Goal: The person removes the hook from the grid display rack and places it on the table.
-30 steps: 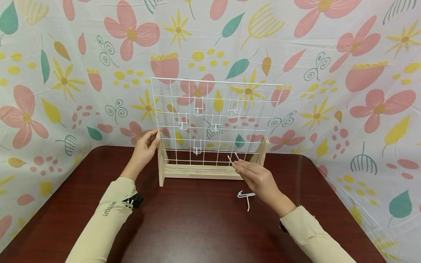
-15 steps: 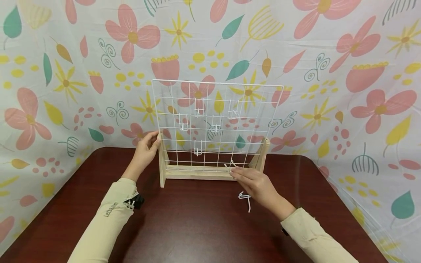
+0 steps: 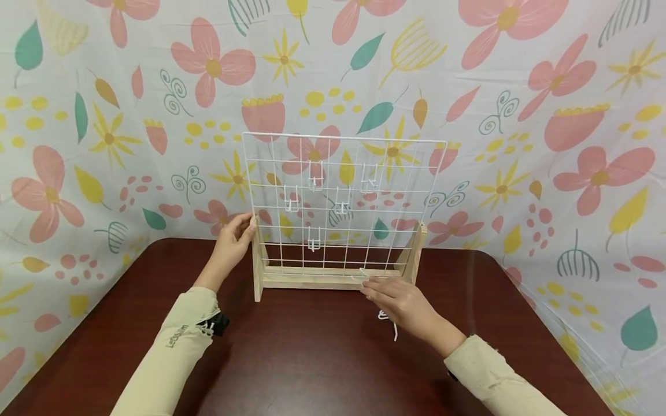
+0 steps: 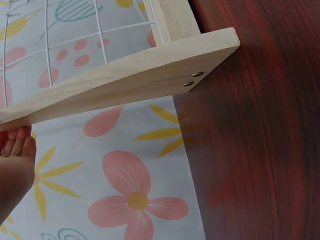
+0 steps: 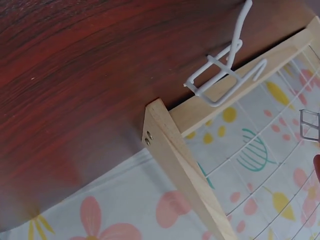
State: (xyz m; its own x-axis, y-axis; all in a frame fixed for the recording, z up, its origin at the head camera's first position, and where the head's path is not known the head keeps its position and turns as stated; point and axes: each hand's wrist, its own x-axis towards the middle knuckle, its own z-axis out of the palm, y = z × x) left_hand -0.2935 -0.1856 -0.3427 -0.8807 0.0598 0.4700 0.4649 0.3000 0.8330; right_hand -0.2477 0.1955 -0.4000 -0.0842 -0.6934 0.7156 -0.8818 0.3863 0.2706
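A white wire grid panel stands upright in a pale wooden stand. My left hand grips the top of the left wooden side post, thumb at the front. In front of the panel's lower right, my right hand pinches a white wire hook, prongs toward the panel. Only a fingertip shows at the edge of the right wrist view. Several similar hooks hang on the grid. Below the right hand, another hook lies on the table, partly hidden in the head view.
The dark red-brown wooden table carries the stand near its back edge. Behind it hangs a white curtain with flower and leaf prints. The right wooden side post stands beyond the right hand.
My right hand has moved down and slightly left with the hook, toward the bottom of the panel. The left hand keeps its place on the post. The head view has tilted up slightly.
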